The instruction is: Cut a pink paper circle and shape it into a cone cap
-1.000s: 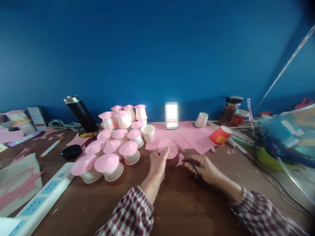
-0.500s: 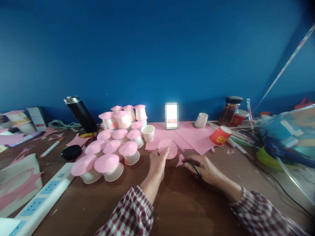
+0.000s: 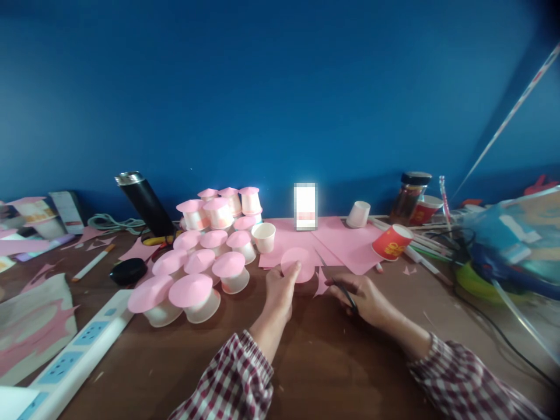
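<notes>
Between the thumb and fingers of my left hand (image 3: 282,291) is a round pink paper disc (image 3: 300,263), held up over the table. My right hand (image 3: 361,297) is closed around the dark handles of scissors (image 3: 339,283). Their thin blades point up and left, just right of the disc and apart from it. A pointed pink paper scrap (image 3: 321,283) lies below the blades. Behind the disc, flat pink sheets (image 3: 284,239) are spread on the table. An upright white paper cup (image 3: 263,238) stands at their left edge.
Several cups with pink paper cone tops (image 3: 190,290) stand to the left. A power strip (image 3: 83,344) lies at front left, near a black flask (image 3: 144,201). A red paper cup (image 3: 392,242) lies tipped at right, near an upturned white cup (image 3: 359,214) and a jar (image 3: 410,195).
The scissors have shifted slightly right, away from the disc's edge. My left hand and the disc stay nearly where they were.
</notes>
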A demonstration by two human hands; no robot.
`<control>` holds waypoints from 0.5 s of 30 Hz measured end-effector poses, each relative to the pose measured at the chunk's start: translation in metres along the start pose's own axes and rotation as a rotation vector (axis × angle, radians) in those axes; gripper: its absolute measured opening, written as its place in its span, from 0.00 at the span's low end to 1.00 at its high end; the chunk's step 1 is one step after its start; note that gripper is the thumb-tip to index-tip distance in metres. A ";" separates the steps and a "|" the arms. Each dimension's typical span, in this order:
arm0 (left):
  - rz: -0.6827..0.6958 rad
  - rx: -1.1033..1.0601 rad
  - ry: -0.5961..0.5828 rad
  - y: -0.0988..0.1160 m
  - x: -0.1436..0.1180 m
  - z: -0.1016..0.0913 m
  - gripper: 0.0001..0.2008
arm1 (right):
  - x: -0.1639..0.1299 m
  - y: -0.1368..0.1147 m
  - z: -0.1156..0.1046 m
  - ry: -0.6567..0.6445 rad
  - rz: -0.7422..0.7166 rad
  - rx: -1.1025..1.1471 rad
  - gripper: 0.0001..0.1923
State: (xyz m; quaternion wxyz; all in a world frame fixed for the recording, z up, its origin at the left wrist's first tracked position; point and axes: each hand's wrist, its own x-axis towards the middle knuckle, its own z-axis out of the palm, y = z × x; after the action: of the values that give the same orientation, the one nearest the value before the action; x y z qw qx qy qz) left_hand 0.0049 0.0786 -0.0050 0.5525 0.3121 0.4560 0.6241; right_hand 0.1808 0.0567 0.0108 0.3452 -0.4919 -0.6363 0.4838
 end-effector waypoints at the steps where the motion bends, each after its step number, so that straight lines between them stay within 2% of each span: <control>1: -0.012 -0.020 0.002 0.001 0.000 0.000 0.17 | 0.001 0.001 0.000 0.028 0.002 0.020 0.23; 6: -0.083 -0.140 0.040 0.008 -0.002 0.002 0.17 | 0.008 0.009 -0.002 0.133 -0.080 0.054 0.22; 11: -0.122 -0.187 0.071 0.010 -0.003 0.004 0.15 | 0.010 0.013 -0.006 0.213 -0.202 -0.062 0.20; 15: -0.119 -0.151 0.045 0.006 -0.004 0.004 0.18 | 0.008 0.010 -0.007 0.252 -0.227 -0.171 0.21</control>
State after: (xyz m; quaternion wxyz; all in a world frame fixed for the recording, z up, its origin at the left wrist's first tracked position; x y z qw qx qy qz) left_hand 0.0068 0.0758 0.0021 0.6001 0.2280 0.4377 0.6295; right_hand 0.1880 0.0668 0.0029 0.4314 -0.5010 -0.6783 0.3206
